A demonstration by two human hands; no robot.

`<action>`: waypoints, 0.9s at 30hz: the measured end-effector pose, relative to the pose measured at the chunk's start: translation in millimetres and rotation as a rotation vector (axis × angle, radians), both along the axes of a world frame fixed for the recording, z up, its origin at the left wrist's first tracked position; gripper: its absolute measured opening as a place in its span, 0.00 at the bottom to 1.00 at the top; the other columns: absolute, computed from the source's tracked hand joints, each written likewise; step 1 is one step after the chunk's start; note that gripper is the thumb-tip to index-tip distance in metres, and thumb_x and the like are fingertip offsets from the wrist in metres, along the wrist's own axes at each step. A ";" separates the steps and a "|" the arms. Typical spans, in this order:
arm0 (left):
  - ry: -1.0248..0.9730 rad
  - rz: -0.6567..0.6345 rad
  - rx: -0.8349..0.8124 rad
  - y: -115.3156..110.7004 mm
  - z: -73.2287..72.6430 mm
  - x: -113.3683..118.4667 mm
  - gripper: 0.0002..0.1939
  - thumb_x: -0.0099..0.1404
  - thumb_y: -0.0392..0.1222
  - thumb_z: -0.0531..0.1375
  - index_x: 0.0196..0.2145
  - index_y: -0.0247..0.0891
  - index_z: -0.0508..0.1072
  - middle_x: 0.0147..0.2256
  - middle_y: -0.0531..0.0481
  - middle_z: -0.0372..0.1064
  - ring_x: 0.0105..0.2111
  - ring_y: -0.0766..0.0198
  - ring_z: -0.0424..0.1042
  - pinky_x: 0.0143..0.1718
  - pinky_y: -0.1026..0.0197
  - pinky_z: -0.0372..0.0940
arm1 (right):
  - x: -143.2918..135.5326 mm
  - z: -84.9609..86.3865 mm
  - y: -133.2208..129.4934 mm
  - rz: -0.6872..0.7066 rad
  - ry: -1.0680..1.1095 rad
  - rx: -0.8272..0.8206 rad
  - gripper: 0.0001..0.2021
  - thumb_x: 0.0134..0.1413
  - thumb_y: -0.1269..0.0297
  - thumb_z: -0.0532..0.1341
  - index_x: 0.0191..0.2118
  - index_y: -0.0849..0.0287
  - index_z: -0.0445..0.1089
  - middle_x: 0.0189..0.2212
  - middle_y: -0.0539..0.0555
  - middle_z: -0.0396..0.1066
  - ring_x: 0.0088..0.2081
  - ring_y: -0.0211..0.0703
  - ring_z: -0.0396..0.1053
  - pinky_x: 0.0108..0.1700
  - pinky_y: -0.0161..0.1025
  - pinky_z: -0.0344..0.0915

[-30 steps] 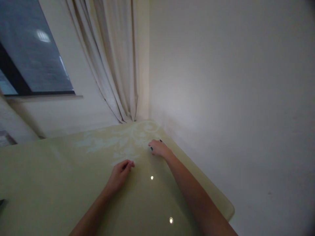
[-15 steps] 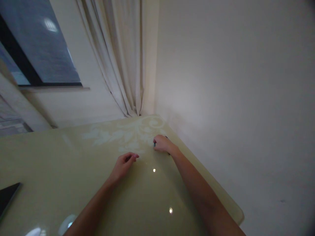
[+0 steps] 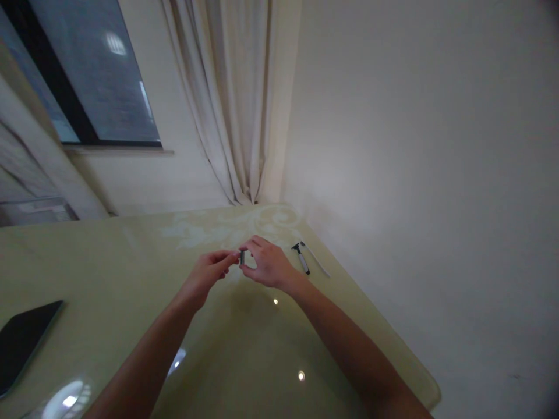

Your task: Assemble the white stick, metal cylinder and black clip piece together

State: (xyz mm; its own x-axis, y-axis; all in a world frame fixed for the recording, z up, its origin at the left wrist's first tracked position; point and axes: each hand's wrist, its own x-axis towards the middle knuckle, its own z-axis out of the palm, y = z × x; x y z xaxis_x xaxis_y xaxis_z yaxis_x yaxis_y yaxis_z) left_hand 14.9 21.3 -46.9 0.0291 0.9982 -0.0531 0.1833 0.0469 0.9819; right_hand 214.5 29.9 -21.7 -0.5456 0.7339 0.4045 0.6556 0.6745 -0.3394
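My right hand (image 3: 268,263) holds a small, dark grey, flat piece (image 3: 242,257) upright between thumb and fingers; its exact kind is too small to make out. From the other side, the pinched fingertips of my left hand (image 3: 212,270) meet the same piece. Both hands are a little above the glossy table. Just right of my right hand lies a razor (image 3: 302,260) with a black head and a grey and black handle. Beside the razor is a thin white stick with a dark end (image 3: 315,259), perhaps a toothbrush.
The pale green table (image 3: 109,279) meets a white wall (image 3: 414,174) on the right. A dark tablet-like slab (image 3: 26,343) lies at the left. Behind the table hang a light curtain (image 3: 240,105) and a dark-framed window (image 3: 96,75).
My right hand has moved left from the table's right side, bringing the small dark piece to my left hand. The razor and white stick now show. The view has shifted slightly left.
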 end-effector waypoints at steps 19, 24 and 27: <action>0.338 0.087 -0.067 22.9 -30.7 -70.5 0.34 0.41 0.70 0.67 0.31 0.35 0.86 0.24 0.47 0.74 0.27 0.60 0.66 0.29 0.60 0.57 | 81.5 3.8 31.0 -0.603 -0.489 -0.329 0.21 0.66 0.55 0.67 0.59 0.61 0.72 0.55 0.69 0.77 0.55 0.62 0.77 0.52 0.48 0.71; 0.460 0.123 -0.077 28.2 -45.8 -69.2 0.28 0.49 0.65 0.64 0.30 0.35 0.86 0.20 0.48 0.70 0.25 0.59 0.65 0.27 0.59 0.54 | 94.8 -9.8 41.7 -0.709 -0.515 -0.361 0.18 0.69 0.62 0.62 0.60 0.63 0.71 0.56 0.72 0.75 0.56 0.63 0.76 0.51 0.48 0.72; 0.545 0.141 -0.073 29.9 -49.3 -67.4 0.22 0.55 0.59 0.64 0.31 0.37 0.86 0.24 0.46 0.76 0.28 0.55 0.71 0.29 0.59 0.58 | 95.2 -17.1 44.1 -0.720 -0.520 -0.377 0.17 0.70 0.67 0.59 0.60 0.63 0.71 0.56 0.72 0.75 0.57 0.62 0.76 0.51 0.49 0.72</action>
State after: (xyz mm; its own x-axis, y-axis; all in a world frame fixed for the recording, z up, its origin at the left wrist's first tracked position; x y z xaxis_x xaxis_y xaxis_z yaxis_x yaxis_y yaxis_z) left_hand -52.6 51.2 -96.2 -0.1550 0.9836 -0.0919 0.6499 0.1715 0.7404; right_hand 309.7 74.0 -38.8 0.0412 0.9949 -0.0917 0.9991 -0.0416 -0.0019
